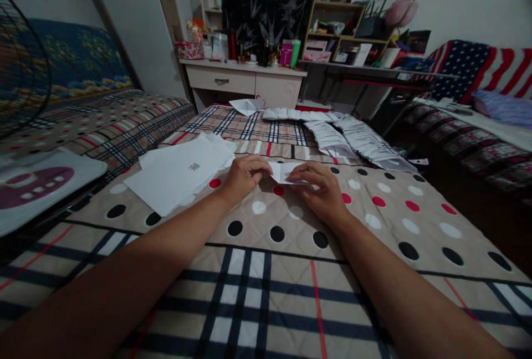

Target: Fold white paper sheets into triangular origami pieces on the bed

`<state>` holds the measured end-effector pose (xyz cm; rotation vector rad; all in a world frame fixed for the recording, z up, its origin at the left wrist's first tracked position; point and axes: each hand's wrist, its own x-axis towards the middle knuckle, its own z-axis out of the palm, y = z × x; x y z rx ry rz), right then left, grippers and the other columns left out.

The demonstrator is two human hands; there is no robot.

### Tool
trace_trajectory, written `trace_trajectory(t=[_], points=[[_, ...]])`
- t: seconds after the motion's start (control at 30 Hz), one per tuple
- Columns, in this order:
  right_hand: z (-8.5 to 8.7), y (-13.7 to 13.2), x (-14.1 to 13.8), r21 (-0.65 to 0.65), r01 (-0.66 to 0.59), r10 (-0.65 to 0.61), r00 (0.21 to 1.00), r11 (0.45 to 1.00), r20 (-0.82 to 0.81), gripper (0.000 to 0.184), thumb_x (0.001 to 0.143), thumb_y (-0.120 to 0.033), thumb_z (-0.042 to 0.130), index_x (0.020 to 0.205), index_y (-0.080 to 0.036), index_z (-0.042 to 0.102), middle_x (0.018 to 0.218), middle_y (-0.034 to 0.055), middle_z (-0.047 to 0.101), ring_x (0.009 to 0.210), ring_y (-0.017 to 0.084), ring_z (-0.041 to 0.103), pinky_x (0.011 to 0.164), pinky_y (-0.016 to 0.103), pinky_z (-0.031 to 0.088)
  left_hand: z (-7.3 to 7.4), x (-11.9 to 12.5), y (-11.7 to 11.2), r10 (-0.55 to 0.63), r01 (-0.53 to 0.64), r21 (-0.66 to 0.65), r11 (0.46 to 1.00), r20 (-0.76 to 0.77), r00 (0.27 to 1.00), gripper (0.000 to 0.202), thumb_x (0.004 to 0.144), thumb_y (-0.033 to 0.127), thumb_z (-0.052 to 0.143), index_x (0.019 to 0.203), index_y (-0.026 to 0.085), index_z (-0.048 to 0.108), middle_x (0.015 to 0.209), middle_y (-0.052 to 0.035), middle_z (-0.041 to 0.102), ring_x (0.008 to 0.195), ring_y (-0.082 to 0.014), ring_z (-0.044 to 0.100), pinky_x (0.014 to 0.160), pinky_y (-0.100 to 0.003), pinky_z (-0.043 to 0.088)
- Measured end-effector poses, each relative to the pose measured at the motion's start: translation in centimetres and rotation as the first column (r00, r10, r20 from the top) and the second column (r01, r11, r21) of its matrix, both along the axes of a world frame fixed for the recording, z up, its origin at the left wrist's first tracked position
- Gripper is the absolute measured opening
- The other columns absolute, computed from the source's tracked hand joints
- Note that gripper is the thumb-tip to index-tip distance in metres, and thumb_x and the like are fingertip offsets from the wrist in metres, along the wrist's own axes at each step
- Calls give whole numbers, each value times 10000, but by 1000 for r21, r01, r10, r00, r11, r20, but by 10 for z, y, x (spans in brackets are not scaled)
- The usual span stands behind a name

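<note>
Between my two hands, just above the dotted bedspread, is a small folded piece of white paper (pixel 280 172) with a crease showing near its left part. My left hand (pixel 246 176) pinches its left end between thumb and fingers. On the other side, my right hand (pixel 318 184) grips the paper with the fingers over its top and the thumb below. To the left lies a loose pile of white paper sheets (pixel 174 173), the top one bearing a small dark printed character. Beyond my right hand, folded white papers (pixel 368 140) stand packed in long rows.
The bed's patterned bedspread (pixel 257 287) spreads under everything. A single white sheet (pixel 247 106) lies at its far edge. Behind stands a cream desk (pixel 220 78) with bottles and boxes. A fan (pixel 25 60) is at the left, above a white lid-like panel (pixel 89 168).
</note>
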<state>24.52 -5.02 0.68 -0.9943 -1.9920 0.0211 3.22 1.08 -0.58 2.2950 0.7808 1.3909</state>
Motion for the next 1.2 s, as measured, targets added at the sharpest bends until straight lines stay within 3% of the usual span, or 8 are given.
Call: trace_trajectory(t=[0.13,0.23,0.37,0.53,0.67,0.8,0.93,1.2], points=[[-3,-1,0,-34,-144,148,979,989,140,61,809,-224,694,809,-232,754,825,36,671,789,177,603,749,336,424,2,-2,0,9,5,82,997,-169,986,288,664,-52,583,640,197,724,859,-32,649,890,-175,589,816,-324,495],[-6,-1,0,-217,-208,242,959,954,144,91,821,-214,676,818,-220,767,800,37,652,761,159,600,723,305,437,5,-1,-6,79,-21,163,986,-360,930,270,664,-20,601,631,206,744,843,-52,628,931,-216,547,827,-351,468],[-3,1,4,-479,-314,342,939,820,-30,162,831,-195,645,928,-220,772,887,48,639,819,147,612,751,275,475,9,0,-16,41,-50,-9,999,-435,900,246,687,14,568,757,153,759,812,-51,645,742,-162,581,704,-294,474],[1,6,12,-598,-388,372,915,701,-158,169,835,-231,634,934,-226,771,951,54,681,893,167,628,843,312,481,13,-2,-13,-63,-54,-273,960,-401,914,88,705,154,700,769,135,757,815,-55,669,734,-151,617,678,-263,477],[-4,7,11,-571,-339,226,939,748,-260,139,803,-295,685,880,-205,757,913,51,708,876,193,645,852,332,479,14,-4,-8,-123,-15,-349,937,-369,921,98,703,127,706,781,154,758,820,-43,695,781,-150,636,728,-257,479],[-8,7,9,-536,-230,107,962,812,-250,147,768,-327,717,787,-181,723,819,35,660,779,177,609,740,296,466,15,-4,-10,-170,-1,-395,919,-398,902,113,711,126,676,779,157,760,799,-36,709,775,-153,641,731,-260,475],[-8,7,7,-549,-178,74,976,816,-206,241,828,-361,626,689,-168,667,708,9,579,675,144,536,628,266,414,18,-5,-11,-177,-6,-384,923,-440,880,156,700,170,670,824,160,763,849,-42,711,795,-161,634,727,-264,464],[-12,8,2,-595,-68,-122,954,801,-274,169,752,-331,675,770,-166,650,727,4,645,664,144,546,612,255,405,27,-7,-13,-238,12,-411,912,-504,830,275,641,274,748,894,167,736,888,-41,689,802,-163,592,714,-269,429]])
